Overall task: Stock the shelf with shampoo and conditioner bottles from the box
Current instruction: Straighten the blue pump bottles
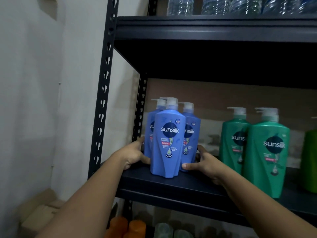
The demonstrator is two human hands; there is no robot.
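Three blue Sunsilk pump bottles stand clustered at the left end of the black shelf (180, 184). The front blue bottle (167, 145) is nearest the edge, with a left rear blue bottle (148, 133) and a right rear blue bottle (191, 140) behind it. My left hand (133, 154) presses against the left side of the cluster, fingers curled around the left rear bottle. My right hand (203, 162) cups the right side, thumb by the front bottle's base. Two green Sunsilk bottles, one in front (267, 153) and one behind (231, 140), stand further right.
A bright green container (310, 162) is cut off at the right edge. Clear water bottles (216, 5) fill the shelf above. Orange bottles (127, 226) and pale ones sit on the shelf below. A black upright post (103, 93) borders the left; a cardboard box (39, 213) sits lower left.
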